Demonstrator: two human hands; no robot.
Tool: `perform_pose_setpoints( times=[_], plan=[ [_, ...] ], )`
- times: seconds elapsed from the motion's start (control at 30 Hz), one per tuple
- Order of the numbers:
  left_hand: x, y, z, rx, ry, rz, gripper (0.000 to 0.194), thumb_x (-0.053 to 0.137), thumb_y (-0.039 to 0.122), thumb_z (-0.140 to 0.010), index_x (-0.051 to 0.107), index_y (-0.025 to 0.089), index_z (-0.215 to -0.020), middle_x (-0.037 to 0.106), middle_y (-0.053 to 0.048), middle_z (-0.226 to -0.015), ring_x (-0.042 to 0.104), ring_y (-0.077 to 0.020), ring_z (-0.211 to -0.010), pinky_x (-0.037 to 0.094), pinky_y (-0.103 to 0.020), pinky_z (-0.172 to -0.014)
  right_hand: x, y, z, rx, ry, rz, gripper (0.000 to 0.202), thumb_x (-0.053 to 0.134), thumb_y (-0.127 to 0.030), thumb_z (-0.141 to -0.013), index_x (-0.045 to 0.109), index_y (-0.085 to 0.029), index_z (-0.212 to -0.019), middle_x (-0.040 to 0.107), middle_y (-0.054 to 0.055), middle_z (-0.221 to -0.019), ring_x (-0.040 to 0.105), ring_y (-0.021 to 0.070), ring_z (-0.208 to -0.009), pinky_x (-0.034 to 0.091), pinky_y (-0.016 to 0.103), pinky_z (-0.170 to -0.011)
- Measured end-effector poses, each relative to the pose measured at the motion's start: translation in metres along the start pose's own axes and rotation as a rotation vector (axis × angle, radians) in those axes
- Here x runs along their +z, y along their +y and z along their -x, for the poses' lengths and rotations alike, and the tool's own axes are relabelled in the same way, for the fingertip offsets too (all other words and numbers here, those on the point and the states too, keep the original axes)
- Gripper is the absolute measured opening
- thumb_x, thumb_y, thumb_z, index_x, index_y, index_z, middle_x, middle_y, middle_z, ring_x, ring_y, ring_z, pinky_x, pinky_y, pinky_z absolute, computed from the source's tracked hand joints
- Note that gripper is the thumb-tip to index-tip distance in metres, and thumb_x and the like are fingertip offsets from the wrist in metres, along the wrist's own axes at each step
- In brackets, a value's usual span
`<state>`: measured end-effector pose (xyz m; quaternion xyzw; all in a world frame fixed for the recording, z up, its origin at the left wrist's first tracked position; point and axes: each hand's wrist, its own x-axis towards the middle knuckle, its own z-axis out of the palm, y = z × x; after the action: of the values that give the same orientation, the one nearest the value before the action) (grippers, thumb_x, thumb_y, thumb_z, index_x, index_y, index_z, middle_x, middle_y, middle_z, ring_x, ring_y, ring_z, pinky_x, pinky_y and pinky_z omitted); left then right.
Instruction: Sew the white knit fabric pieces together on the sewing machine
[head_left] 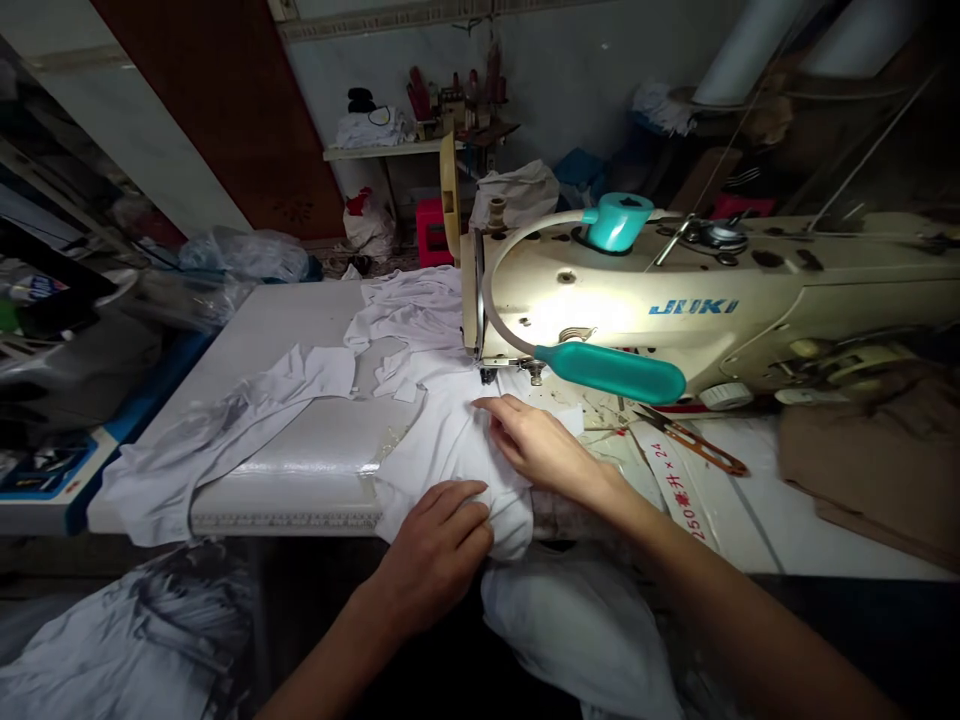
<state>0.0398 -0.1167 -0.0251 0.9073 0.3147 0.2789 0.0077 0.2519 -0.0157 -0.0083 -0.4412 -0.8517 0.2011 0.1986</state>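
A piece of white fabric lies across the front of the table, its far part under the needle area of a cream sewing machine. My left hand is closed on the fabric's near edge, fingers curled over it. Just in front of the presser foot, my right hand grips the cloth with bent fingers, the index finger reaching furthest forward. The thumb of my left hand is hidden. A teal lamp on a bent neck lights the machine's side.
Orange-handled scissors lie right of the machine bed, near brown cloth. More white pieces spread over the table at left and behind. White fabric is heaped below left. A red stool stands behind.
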Motion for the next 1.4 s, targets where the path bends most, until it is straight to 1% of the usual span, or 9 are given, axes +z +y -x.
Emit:
perform_pose_setpoints(
  times=[0.13, 0.23, 0.37, 0.53, 0.73, 0.9, 1.1, 1.23, 1.4],
  plan=[
    [-0.001, 0.005, -0.004, -0.120, 0.097, 0.022, 0.027, 0.052, 0.003, -0.095, 0.066, 0.020, -0.110, 0.075, -0.008, -0.114, 0.066, -0.0247, -0.124, 0.059, -0.041, -0.100, -0.005, 0.002, -0.023, -0.031, -0.114, 0.027, 0.036, 0.054, -0.013, -0.094, 0.062, -0.018, -0.129, 0.073, 0.007, -0.103, 0.068, 0.0202, -0.088, 0.047, 0.028, -0.075],
    [-0.002, 0.004, -0.004, -0.258, 0.128, 0.071, 0.034, 0.051, 0.001, -0.093, 0.064, 0.021, -0.118, 0.072, -0.009, -0.122, 0.064, -0.0242, -0.124, 0.058, -0.041, -0.103, -0.008, 0.005, -0.028, -0.074, -0.193, 0.021, 0.025, 0.058, -0.014, -0.090, 0.066, -0.020, -0.112, 0.069, 0.001, -0.086, 0.063, 0.0177, -0.078, 0.042, 0.026, -0.069],
    [-0.002, -0.003, -0.002, -0.435, 0.157, 0.137, 0.036, 0.053, 0.008, -0.098, 0.060, 0.023, -0.130, 0.068, -0.009, -0.125, 0.064, -0.0231, -0.119, 0.057, -0.041, -0.103, -0.008, 0.004, -0.022, -0.149, -0.198, -0.003, 0.015, 0.065, -0.015, -0.084, 0.066, -0.019, -0.099, 0.064, 0.003, -0.096, 0.061, 0.0175, -0.084, 0.046, 0.026, -0.078],
    [-0.001, -0.014, -0.005, -0.557, 0.043, 0.193, 0.041, 0.075, 0.027, -0.091, 0.059, 0.022, -0.129, 0.067, -0.009, -0.124, 0.063, -0.0279, -0.116, 0.057, -0.045, -0.100, -0.006, -0.001, -0.012, -0.189, -0.226, -0.020, 0.020, 0.067, -0.013, -0.083, 0.070, -0.020, -0.101, 0.059, 0.006, -0.113, 0.064, 0.0172, -0.091, 0.050, 0.028, -0.085],
    [0.002, -0.018, -0.009, -0.561, -0.001, 0.188, 0.019, 0.077, 0.023, -0.089, 0.063, 0.021, -0.101, 0.067, -0.007, -0.112, 0.060, -0.0283, -0.111, 0.055, -0.045, -0.095, -0.005, -0.008, 0.003, -0.201, -0.246, -0.065, 0.024, 0.068, -0.009, -0.083, 0.070, -0.020, -0.104, 0.065, 0.003, -0.103, 0.065, 0.0177, -0.092, 0.052, 0.027, -0.084],
    [0.004, -0.016, -0.007, -0.570, -0.019, 0.208, 0.018, 0.077, 0.016, -0.086, 0.060, 0.020, -0.089, 0.064, -0.008, -0.118, 0.056, -0.0289, -0.118, 0.052, -0.047, -0.099, 0.002, -0.014, 0.018, -0.164, -0.226, -0.094, 0.022, 0.069, -0.014, -0.088, 0.071, -0.022, -0.108, 0.066, 0.004, -0.110, 0.067, 0.0177, -0.094, 0.053, 0.028, -0.086],
    [0.003, -0.015, 0.000, -0.596, -0.014, 0.260, 0.019, 0.078, 0.012, -0.085, 0.062, 0.021, -0.089, 0.064, -0.007, -0.125, 0.054, -0.0294, -0.124, 0.051, -0.048, -0.103, 0.017, -0.009, 0.035, -0.158, -0.118, -0.172, 0.024, 0.068, -0.013, -0.090, 0.071, -0.023, -0.112, 0.065, 0.004, -0.113, 0.068, 0.0171, -0.093, 0.056, 0.029, -0.087],
    [0.008, -0.015, 0.003, -0.560, 0.005, 0.251, 0.013, 0.076, 0.013, -0.089, 0.066, 0.022, -0.092, 0.064, -0.007, -0.125, 0.054, -0.0290, -0.125, 0.050, -0.049, -0.105, 0.023, -0.008, 0.040, -0.174, -0.045, -0.217, 0.021, 0.066, -0.012, -0.092, 0.071, -0.024, -0.109, 0.066, 0.004, -0.113, 0.068, 0.0165, -0.092, 0.057, 0.028, -0.083],
    [0.007, -0.013, 0.004, -0.425, 0.102, 0.216, 0.009, 0.064, 0.012, -0.098, 0.062, 0.021, -0.099, 0.068, -0.007, -0.116, 0.060, -0.0243, -0.120, 0.054, -0.044, -0.103, 0.019, -0.016, 0.054, -0.176, 0.164, -0.156, 0.025, 0.064, -0.021, -0.097, 0.067, -0.022, -0.122, 0.066, 0.011, -0.126, 0.064, 0.0247, -0.115, 0.056, 0.040, -0.098]
  ],
)
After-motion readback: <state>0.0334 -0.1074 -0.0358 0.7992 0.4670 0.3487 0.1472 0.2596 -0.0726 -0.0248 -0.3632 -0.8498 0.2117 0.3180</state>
